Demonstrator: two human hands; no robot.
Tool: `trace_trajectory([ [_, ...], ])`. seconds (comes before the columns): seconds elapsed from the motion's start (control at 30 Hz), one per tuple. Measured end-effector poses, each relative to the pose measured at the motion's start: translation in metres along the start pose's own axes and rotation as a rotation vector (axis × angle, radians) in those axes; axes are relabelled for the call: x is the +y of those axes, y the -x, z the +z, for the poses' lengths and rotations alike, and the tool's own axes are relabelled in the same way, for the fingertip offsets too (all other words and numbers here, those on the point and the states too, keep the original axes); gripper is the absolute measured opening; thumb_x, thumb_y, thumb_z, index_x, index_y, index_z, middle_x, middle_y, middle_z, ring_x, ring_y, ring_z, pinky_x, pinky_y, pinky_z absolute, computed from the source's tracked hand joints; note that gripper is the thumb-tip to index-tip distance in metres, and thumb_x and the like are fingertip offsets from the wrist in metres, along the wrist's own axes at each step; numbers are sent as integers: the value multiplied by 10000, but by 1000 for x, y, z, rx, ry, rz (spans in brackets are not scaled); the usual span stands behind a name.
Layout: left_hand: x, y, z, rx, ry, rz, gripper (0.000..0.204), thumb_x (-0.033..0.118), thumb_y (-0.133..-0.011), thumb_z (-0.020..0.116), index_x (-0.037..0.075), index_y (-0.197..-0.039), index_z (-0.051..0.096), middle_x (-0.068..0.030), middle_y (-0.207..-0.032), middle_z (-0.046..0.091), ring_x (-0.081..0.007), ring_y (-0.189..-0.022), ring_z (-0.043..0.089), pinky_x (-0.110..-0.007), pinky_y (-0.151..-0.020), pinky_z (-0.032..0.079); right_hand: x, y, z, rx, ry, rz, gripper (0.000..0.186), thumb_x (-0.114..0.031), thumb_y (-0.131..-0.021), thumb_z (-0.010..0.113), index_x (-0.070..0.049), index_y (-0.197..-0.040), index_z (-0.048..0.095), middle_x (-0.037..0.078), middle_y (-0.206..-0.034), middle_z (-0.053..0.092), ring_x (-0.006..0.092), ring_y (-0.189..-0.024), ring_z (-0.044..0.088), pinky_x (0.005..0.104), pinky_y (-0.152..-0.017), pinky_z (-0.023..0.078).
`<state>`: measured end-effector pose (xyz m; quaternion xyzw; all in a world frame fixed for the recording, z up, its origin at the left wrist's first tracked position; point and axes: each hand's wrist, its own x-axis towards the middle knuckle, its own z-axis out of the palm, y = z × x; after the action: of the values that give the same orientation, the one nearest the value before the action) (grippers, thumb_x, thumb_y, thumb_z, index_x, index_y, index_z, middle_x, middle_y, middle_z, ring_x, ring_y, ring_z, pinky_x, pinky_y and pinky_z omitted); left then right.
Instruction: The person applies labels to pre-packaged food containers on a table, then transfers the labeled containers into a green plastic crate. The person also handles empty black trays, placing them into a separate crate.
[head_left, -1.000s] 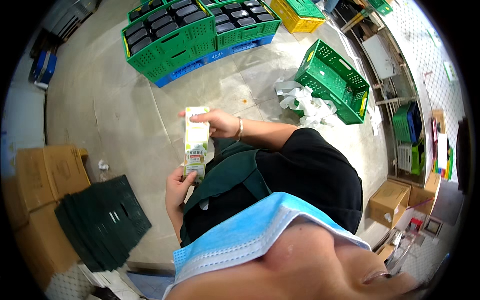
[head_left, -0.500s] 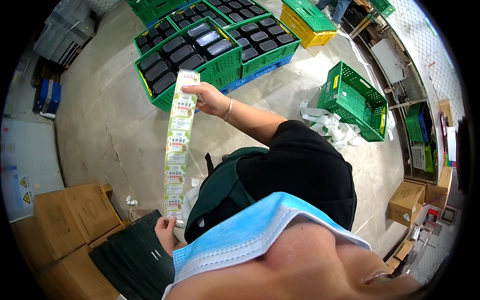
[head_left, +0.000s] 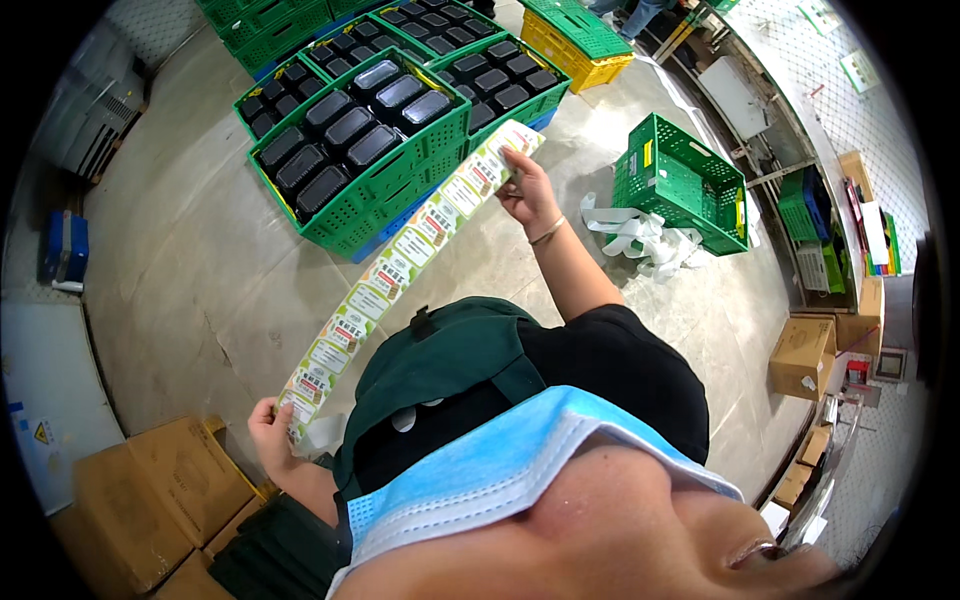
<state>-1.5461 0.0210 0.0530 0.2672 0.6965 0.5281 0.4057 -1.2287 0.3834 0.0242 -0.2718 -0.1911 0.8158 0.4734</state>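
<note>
A long strip of printed labels (head_left: 385, 275), white with green and orange, stretches diagonally between my two hands. My right hand (head_left: 530, 195) pinches its far end, thumb on top, with a bangle at the wrist. At the lower left, my left hand (head_left: 272, 435) grips the near end between thumb and fingers. A pale loose piece of strip (head_left: 325, 432) hangs beside that end. Beyond the strip stands a green crate (head_left: 410, 175) filled with black lidded containers (head_left: 348, 127). The strip's far end overlaps the crate's near right side in the picture.
More green crates of black containers (head_left: 497, 78) stand behind on a blue pallet. To the right lie an open green crate (head_left: 682, 190) and a heap of white backing ribbon (head_left: 645, 240). A yellow crate (head_left: 570, 55) stands farther back. Cardboard boxes (head_left: 165, 490) are stacked at lower left.
The strip has swung from nearly upright to a diagonal. My right hand has moved right and my left hand left, both keeping hold of it. The view has shifted slightly.
</note>
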Motion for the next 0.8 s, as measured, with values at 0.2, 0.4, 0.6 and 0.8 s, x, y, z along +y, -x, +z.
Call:
trace_trajectory([
  [0.2,-1,-19,-27,-42,-81,15,113,65,-715,606,-15,-736,530,-5,-655,530,-50,-563,453,-179,-532,364,-2,12,-22,220,-28,-122,200,-148,-760,544,-30,-920,517,69,-851,580,176,-741,584,278,-632,494],
  [0.4,-23,-15,-16,43,-28,-78,95,63,-723,596,-2,-701,531,1,-622,528,-51,-541,457,-174,-505,359,0,14,-33,172,108,-120,194,-171,-773,521,-42,-918,536,23,-802,586,80,-619,548,169,-430,365],
  [0.6,-70,-14,-13,161,-95,-128,133,116,-722,623,10,-702,545,37,-572,482,-24,-484,388,-169,-427,290,11,-5,-26,167,296,-234,148,-84,-751,552,-32,-890,548,23,-779,588,51,-558,491,156,-407,269],
  [0.8,-94,17,-41,227,-31,-190,165,141,-731,619,-9,-743,551,5,-635,527,-47,-550,443,-183,-489,347,31,-4,4,34,352,-260,116,-87,-730,585,-32,-830,565,14,-752,580,48,-511,444,169,-419,284],
])
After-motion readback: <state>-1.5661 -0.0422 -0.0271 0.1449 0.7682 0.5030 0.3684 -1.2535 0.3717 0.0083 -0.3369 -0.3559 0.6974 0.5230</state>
